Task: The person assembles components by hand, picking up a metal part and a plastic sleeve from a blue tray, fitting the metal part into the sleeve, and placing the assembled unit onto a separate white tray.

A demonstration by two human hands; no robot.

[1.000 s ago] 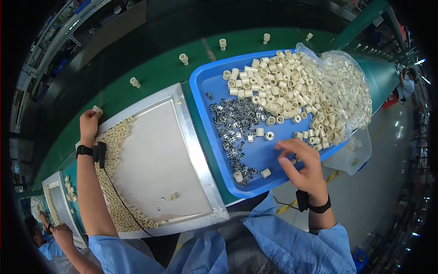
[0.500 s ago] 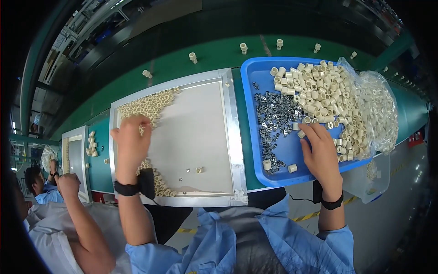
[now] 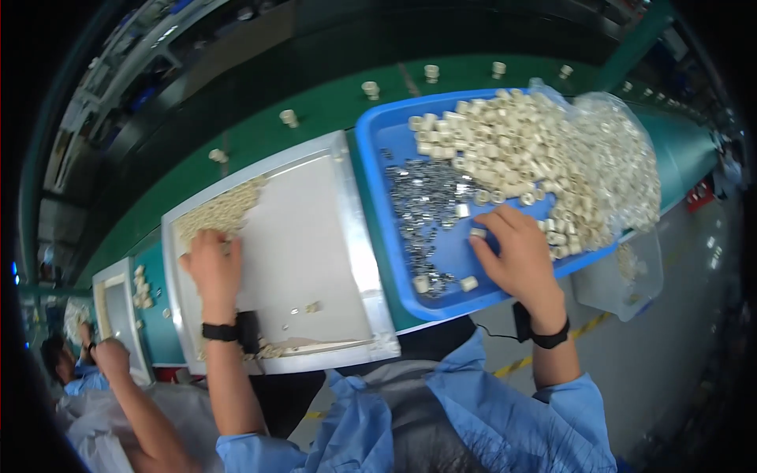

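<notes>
My right hand [image 3: 516, 252] is low over the blue tray [image 3: 505, 306], its thumb and forefinger closed about a short cream plastic sleeve [image 3: 478, 232]. Beside it lie a heap of similar sleeves [image 3: 505, 142] and a dark pile of small shiny metal pieces [image 3: 422, 197]. My left hand [image 3: 211, 264] reaches palm down over the pale metal-framed tray [image 3: 359, 236], at the edge of closely packed small cream parts [image 3: 225, 206]. Its thumb stands apart from the bent fingers; their tips are blurred, and I see nothing held.
A clear plastic bag [image 3: 619, 158] slumps over the blue tray's right side, with a translucent bin [image 3: 623, 284] below. Single cream pieces stand spaced along the green belt [image 3: 323, 98] behind. At left, another person's arm [image 3: 134, 394] is near a second framed tray [image 3: 118, 307].
The view has shifted, sliding the trays leftward. My left hand has come down onto the packed parts and its fingers have loosened from a pinch. My right hand stays by the same sleeve.
</notes>
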